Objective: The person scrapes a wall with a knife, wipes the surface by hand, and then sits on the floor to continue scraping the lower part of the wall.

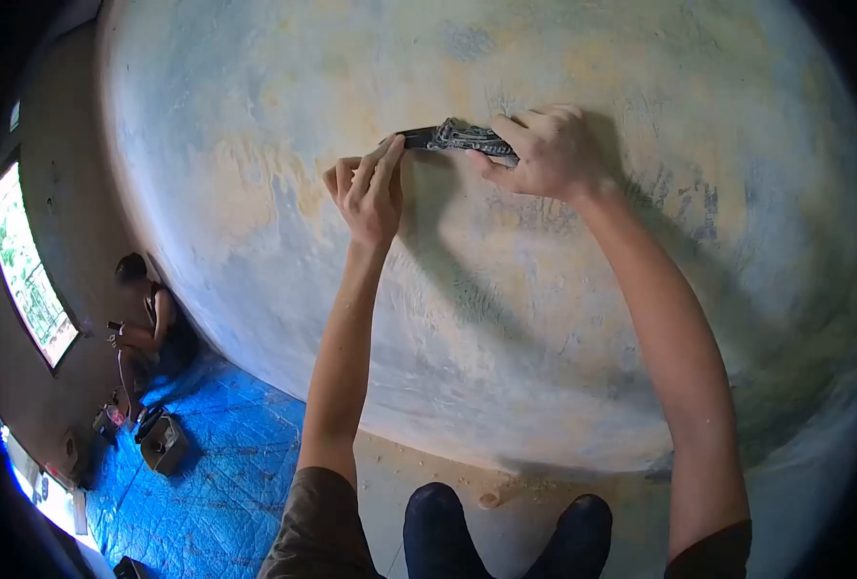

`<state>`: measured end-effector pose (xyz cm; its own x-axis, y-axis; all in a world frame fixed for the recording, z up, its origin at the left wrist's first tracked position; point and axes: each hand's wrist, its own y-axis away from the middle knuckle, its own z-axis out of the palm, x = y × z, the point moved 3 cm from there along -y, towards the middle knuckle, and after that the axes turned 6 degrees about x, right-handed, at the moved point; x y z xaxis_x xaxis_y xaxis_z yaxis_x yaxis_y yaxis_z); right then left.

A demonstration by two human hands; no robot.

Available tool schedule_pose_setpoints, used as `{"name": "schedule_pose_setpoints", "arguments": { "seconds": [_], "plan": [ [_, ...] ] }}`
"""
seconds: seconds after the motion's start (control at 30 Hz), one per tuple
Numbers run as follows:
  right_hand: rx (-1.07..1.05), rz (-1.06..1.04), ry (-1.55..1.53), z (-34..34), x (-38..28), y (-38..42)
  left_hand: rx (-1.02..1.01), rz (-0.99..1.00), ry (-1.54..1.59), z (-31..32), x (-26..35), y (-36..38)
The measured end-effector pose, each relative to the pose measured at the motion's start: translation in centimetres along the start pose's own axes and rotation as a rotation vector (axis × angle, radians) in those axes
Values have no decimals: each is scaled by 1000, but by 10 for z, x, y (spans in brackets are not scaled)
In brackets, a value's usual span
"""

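In front of me a painted wall in mottled blue-grey and ochre fills most of the view. A knife with a dark, ornate handle and a blackish blade lies roughly level against it. My right hand is closed around the handle. At the other end, the fingers of my left hand pinch the blade near its tip, which they hide. Peeling, roughened paint shows around both hands, and their shadows fall on the wall.
Below, pale flakes lie along the floor at the wall's foot, near my dark-covered feet. A blue tarpaulin covers the floor at left. A person sits there against the wall, near a box and a window.
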<state>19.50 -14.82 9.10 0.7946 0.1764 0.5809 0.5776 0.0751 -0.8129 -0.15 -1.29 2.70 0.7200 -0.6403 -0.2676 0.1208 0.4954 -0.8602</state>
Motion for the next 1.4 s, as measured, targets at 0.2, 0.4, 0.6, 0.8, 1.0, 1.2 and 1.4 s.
{"name": "schedule_pose_setpoints", "arguments": {
  "seconds": [0.2, 0.4, 0.6, 0.8, 1.0, 1.2, 1.4],
  "plan": [
    [31, -3, -55, -5, -2, -2, -32, 2, 12, -6, 4, -1],
    [31, 2, -53, -6, 0, -2, -1, 16, 22, 0, 3, 5],
    [-16, 15, -39, -2, 2, 0, -14, -16, 34, -3, 6, 4],
    [-37, -38, -42, 0, 1, 2, -14, 2, 30, -9, 7, 17],
    [-10, -6, -34, 1, -1, 0, -3, -8, 100, 4, -3, 5],
    [-132, -10, -40, 1, 1, 2, -24, -2, 74, -12, 4, 20],
    [-66, -7, -13, 6, -1, 0, -5, 41, 45, -3, -6, 11]
  ]
}}
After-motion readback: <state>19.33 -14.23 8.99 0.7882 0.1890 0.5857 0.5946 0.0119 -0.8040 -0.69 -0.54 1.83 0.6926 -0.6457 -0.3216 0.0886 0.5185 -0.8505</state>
